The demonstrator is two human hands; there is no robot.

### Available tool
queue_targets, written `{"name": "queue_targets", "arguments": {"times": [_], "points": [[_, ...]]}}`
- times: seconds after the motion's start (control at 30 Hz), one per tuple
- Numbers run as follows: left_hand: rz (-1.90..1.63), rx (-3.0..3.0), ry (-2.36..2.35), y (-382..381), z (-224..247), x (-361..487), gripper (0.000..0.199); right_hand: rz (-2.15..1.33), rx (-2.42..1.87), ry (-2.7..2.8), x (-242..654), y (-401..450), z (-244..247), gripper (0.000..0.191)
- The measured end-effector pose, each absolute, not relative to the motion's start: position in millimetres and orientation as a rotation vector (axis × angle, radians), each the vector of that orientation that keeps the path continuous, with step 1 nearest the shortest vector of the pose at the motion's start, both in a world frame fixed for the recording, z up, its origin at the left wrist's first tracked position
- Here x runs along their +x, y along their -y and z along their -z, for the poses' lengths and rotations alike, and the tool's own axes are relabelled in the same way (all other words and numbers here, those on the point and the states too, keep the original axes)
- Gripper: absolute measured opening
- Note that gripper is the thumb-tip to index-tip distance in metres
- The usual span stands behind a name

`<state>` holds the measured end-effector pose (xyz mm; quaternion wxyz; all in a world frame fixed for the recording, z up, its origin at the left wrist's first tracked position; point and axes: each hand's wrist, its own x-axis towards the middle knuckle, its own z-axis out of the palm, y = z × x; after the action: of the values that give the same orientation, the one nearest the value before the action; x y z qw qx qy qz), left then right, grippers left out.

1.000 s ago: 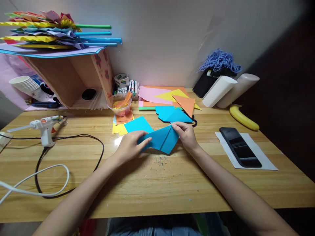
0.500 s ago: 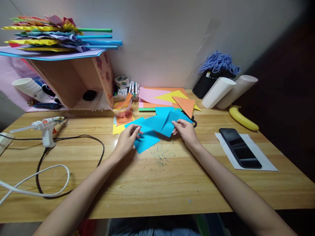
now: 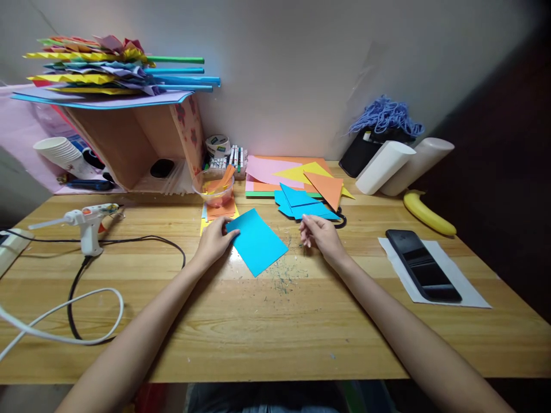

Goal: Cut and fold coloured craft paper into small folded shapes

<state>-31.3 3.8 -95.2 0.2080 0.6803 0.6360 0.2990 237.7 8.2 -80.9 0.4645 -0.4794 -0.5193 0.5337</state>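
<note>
A bright blue square of paper (image 3: pixel 259 244) is pinched at its left corner by my left hand (image 3: pixel 215 241), thumb on top. My right hand (image 3: pixel 321 235) hovers just right of that square, its fingers curled together with nothing visible in them. Directly beyond the right fingertips lies a loose pile of folded blue paper pieces (image 3: pixel 297 198), one of them a triangle. Part of a black handle loop (image 3: pixel 342 218) sticks out from under this pile.
Coloured sheets (image 3: pixel 262 169) and an orange triangle (image 3: pixel 327 188) lie at the back. Left are a glue gun (image 3: pixel 89 229) with looping cables and a plastic cup (image 3: pixel 214 189) of paper strips. A phone (image 3: pixel 424 265) and banana (image 3: pixel 428 213) sit right.
The folded blue piece in the right hand now rests on the blue pile, and that hand has come away. My left hand has closed on the flat blue square. The view shifted slightly.
</note>
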Motion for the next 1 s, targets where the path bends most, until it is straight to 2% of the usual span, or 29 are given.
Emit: {"name": "queue_targets", "arguments": {"times": [0.1,0.17,0.27,0.43,0.57,0.7,1.0], "points": [[-0.936,1.704,-1.485,1.7,84.7,-22.6,0.029,-1.203,-1.151,1.415,231.1,-2.8,79.3,0.029],[-0.993,1.536,-1.319,7.1,75.6,-14.9,0.029,-1.183,-1.126,1.469,227.6,0.7,78.2,0.035],[-1.023,1.387,-1.253,13.6,69.1,-5.6,0.032,-1.371,-1.093,1.453,223.5,6.7,75.2,0.045],[-0.962,1.537,-1.397,16.3,82.1,-2.8,0.033,-1.613,-1.213,1.372,221.0,11.4,76.4,0.035],[-0.84,2.023,-1.609,17.2,89.8,-4.6,0.054,-1.34,-1.338,1.601,222.1,7.9,89.8,0.033],[-0.727,2.283,-1.667,19.0,86.4,-5.1,0.039,-0.956,-1.299,1.833,221.7,8.0,94.5,0.031],[-0.678,2.168,-1.61,10.3,88.3,-18.2,0.02,-0.687,-0.804,2.304,223.4,13.2,83.2,0.043]]}}
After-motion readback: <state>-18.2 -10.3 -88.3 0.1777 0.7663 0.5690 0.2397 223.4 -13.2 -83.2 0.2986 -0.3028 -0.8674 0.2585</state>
